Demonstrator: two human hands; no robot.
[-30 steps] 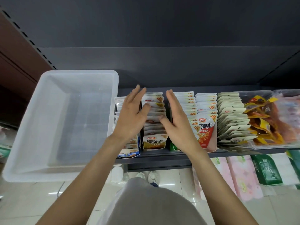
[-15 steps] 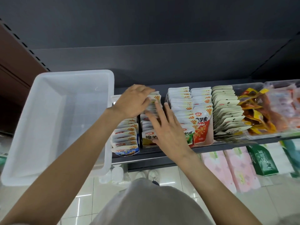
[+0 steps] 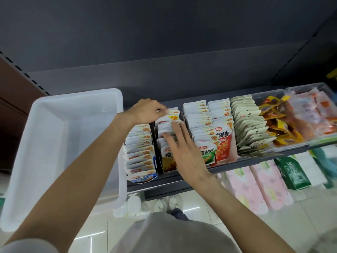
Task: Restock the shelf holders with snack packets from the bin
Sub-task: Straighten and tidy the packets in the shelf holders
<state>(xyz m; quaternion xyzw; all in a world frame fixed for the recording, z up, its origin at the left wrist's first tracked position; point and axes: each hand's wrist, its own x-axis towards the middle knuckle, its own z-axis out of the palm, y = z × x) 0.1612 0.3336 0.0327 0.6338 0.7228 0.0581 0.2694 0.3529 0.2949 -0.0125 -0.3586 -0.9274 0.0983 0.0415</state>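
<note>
Reaching to the back of the dark grey metal shelf, the left hand has its fingers curled down onto the top edges of the rearmost white snack packets in the second row, a clenched grip that pinches those packets. The right hand lies flat over the same row, fingers straight and spread, released and pressing on the packet tops nearer the front. That row stands in a narrow upright holder and ends at the front in a packet with a yellow-brown face. Just to its left, a row of white packets ends at a blue-fronted one, and this row touches the wall of the big translucent white plastic bin, which sits at the left end of the shelf and juts out past its front edge. To the right of the hands come a green-faced row, then a red-faced row, then a fan of plain cream-coloured packets leaning forward. Further right, a clear plastic tray holds loose yellow and orange-brown sachets, with pinkish packs beside them. Below the shelf, pale pink tissue packs and a green box lie on a lower level. White shoes show on the glossy tiled floor.
</note>
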